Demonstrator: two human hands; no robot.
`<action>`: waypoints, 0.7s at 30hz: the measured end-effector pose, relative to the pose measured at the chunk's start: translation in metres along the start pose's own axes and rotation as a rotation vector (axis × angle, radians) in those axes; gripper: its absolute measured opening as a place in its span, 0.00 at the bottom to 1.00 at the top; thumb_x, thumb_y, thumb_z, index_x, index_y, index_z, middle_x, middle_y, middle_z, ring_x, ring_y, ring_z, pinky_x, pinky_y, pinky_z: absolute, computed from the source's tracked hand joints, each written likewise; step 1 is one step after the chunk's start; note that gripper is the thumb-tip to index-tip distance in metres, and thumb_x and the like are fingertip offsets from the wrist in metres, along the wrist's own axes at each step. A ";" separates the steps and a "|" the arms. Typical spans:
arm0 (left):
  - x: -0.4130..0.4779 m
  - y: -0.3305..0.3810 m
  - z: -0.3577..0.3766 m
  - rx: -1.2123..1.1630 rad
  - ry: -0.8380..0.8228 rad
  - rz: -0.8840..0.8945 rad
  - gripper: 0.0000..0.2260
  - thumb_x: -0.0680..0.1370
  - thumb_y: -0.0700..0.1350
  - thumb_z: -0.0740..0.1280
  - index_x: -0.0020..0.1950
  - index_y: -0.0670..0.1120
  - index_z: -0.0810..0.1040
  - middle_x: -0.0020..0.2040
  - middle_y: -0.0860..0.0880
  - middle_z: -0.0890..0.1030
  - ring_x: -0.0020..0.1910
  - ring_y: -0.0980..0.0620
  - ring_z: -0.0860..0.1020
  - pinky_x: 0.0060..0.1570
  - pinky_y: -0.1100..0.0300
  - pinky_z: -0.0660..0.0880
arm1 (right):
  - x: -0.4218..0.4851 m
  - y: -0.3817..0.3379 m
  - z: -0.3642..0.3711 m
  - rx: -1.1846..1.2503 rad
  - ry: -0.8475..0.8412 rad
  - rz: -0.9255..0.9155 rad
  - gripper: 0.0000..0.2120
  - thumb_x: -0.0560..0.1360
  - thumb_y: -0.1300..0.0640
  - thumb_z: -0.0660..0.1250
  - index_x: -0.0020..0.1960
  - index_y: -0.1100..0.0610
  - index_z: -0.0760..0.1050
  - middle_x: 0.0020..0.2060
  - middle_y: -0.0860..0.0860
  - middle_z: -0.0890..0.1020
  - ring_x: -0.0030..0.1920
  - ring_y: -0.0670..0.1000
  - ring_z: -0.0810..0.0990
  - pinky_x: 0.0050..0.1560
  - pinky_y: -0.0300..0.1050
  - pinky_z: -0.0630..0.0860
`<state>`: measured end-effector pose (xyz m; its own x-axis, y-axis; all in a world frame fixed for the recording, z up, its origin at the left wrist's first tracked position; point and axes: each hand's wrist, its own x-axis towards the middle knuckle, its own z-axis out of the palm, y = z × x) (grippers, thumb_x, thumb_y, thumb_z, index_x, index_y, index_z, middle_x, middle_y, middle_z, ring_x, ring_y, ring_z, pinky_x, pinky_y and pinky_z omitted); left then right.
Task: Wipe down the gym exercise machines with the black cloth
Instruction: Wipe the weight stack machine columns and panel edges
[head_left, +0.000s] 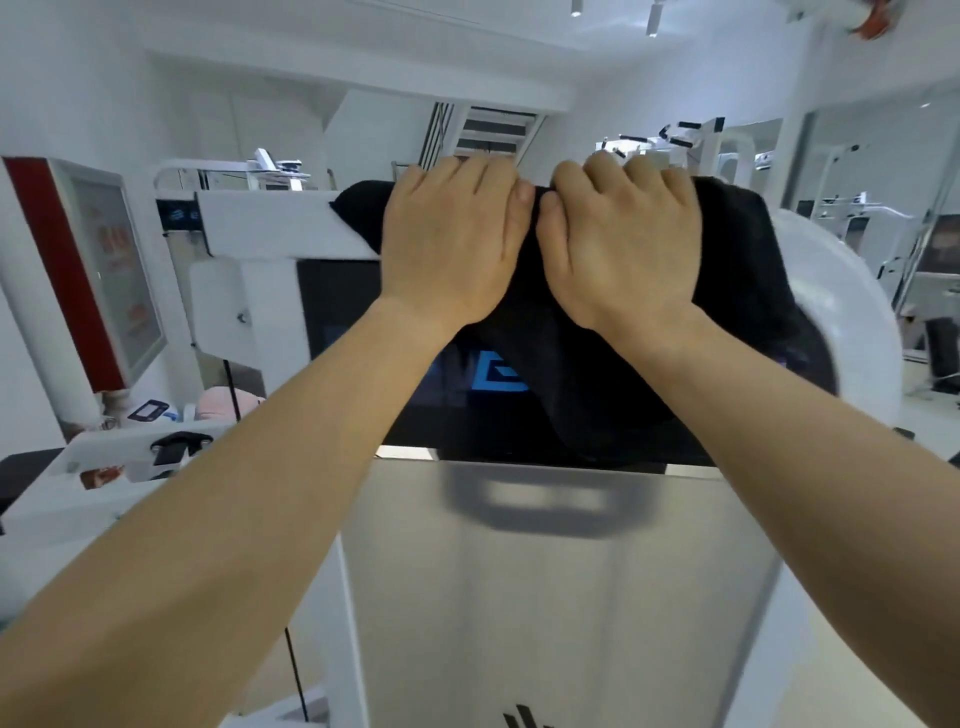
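up high, one black cloth (737, 270) lies draped over the top edge of a white machine (270, 223). it is soft and matte, and its loose folds hang down over the upper right part of the screen (343, 301). the screen is one flat, glossy, dark panel with a single angular blue logo (498, 371) showing below the wrists. under it sits a smooth, silvery grey front plate (561, 597), tall and flat, with a blurred rounded-rectangle mark (545, 506) near its top; whether that is a handle or a shadow cannot be told. to the right of the cloth bulges a smooth, white, rounded cover (852, 291).

two bare hands reach up side by side on the cloth, backs toward the camera, both forearms stretched out and angled inward. the left hand (447, 244) lies on the cloth's left half, its fingers bent over the top edge so the tips are hidden. the right hand (623, 244) mirrors it on the right half. the two thumbs tuck inward and meet at the middle, with a small ridge of cloth bunched between them. both hands thus grip the cloth against the top of the machine, fingers curled over it.

at the far left stands one flat board (104, 270) with a red edge and a pale frame. farther back are more white frames, too blurred to count.
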<state>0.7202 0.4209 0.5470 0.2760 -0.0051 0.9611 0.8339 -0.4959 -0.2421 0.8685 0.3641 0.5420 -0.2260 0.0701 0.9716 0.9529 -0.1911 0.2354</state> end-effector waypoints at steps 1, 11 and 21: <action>-0.005 -0.019 -0.003 -0.004 -0.003 -0.006 0.19 0.85 0.50 0.50 0.50 0.45 0.78 0.46 0.48 0.81 0.44 0.45 0.77 0.45 0.53 0.65 | 0.006 -0.017 0.003 0.019 0.002 -0.014 0.17 0.82 0.49 0.54 0.47 0.57 0.77 0.41 0.55 0.81 0.41 0.60 0.76 0.44 0.53 0.68; -0.038 -0.154 -0.019 -0.025 0.024 0.010 0.17 0.85 0.48 0.52 0.48 0.45 0.78 0.42 0.46 0.81 0.41 0.43 0.77 0.42 0.51 0.66 | 0.047 -0.155 0.029 0.094 -0.050 -0.020 0.19 0.81 0.49 0.53 0.42 0.57 0.77 0.36 0.54 0.81 0.36 0.60 0.77 0.41 0.51 0.65; -0.026 -0.119 -0.022 0.013 0.004 0.001 0.18 0.84 0.49 0.53 0.45 0.44 0.79 0.38 0.45 0.81 0.35 0.42 0.77 0.37 0.55 0.57 | 0.033 -0.110 0.019 0.100 -0.043 -0.036 0.18 0.81 0.48 0.55 0.44 0.56 0.78 0.36 0.52 0.80 0.37 0.58 0.77 0.43 0.52 0.67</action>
<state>0.6036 0.4611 0.5539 0.2751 -0.0096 0.9614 0.8398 -0.4843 -0.2451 0.7600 0.4060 0.5480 -0.2533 0.1177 0.9602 0.9603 -0.0894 0.2643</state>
